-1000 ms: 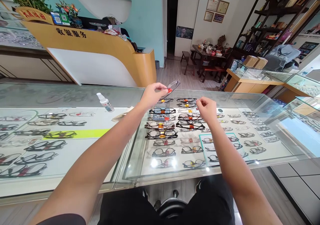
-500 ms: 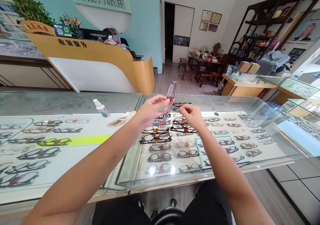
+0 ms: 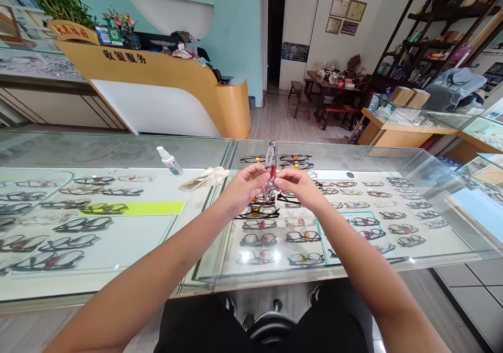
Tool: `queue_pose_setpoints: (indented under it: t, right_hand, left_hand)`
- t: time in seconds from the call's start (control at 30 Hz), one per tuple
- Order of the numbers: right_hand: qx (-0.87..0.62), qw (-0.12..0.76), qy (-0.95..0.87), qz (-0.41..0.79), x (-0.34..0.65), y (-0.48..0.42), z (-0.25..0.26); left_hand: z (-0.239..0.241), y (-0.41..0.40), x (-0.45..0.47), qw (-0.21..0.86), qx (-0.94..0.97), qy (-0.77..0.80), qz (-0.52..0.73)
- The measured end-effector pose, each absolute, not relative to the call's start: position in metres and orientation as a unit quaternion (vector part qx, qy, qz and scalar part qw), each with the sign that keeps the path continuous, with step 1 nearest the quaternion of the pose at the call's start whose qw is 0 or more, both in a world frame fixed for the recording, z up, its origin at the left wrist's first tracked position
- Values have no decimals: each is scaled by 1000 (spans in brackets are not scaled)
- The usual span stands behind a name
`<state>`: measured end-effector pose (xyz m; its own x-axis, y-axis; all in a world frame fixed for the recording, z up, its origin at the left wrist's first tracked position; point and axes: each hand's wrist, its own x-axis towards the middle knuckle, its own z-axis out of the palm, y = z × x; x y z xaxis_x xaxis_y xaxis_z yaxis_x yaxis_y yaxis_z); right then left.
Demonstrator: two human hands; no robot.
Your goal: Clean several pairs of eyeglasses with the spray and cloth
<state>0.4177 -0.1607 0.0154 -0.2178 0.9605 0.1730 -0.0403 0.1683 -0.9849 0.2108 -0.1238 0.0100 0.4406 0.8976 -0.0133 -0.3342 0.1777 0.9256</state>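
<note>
A pair of eyeglasses (image 3: 271, 155) with a clear frame and a red tag is held on end above the glass counter. My left hand (image 3: 248, 186) pinches it from the left, fingers closed near the tag. From the other side my right hand (image 3: 297, 185) meets it, thumb and fingers pressed together at the frame. Several dark-framed eyeglasses (image 3: 257, 211) lie in rows below and around both hands. Left of my left hand, a cream cloth (image 3: 205, 178) lies crumpled on the counter, and a white spray bottle (image 3: 169, 161) stands beyond it.
The glass display counter (image 3: 204, 285) runs across in front of me, with many frames inside. A yellow reception desk (image 3: 165, 70) stands behind it. Farther back are a wooden table (image 3: 324, 80) with benches, and more glass cases (image 3: 416, 120) to the right.
My right hand has moved in to the eyeglasses and now touches them. The eyeglasses sit slightly lower relative to the counter. The view has shifted, so the surroundings appear farther right.
</note>
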Motion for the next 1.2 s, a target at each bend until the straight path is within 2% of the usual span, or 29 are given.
queue_pose_setpoints:
  t: [0.43, 0.5, 0.73, 1.1, 1.2]
  right_hand:
    - [-375, 481, -575, 546, 419, -163, 17]
    - [-387, 481, -579, 533, 419, -162, 17]
    - [-425, 501, -598, 459, 419, -159, 11]
    - [-464, 516, -628, 353, 427, -160, 14]
    - [-524, 523, -613, 275, 438, -161, 15]
  left_hand:
    - [9, -130, 215, 747, 450, 269, 408]
    - [9, -130, 214, 724, 467, 282, 422]
    - [6, -121, 212, 542, 597, 341, 484]
    - [4, -116, 208, 494, 617, 351, 502]
    - [8, -113, 203, 471, 628, 364, 501]
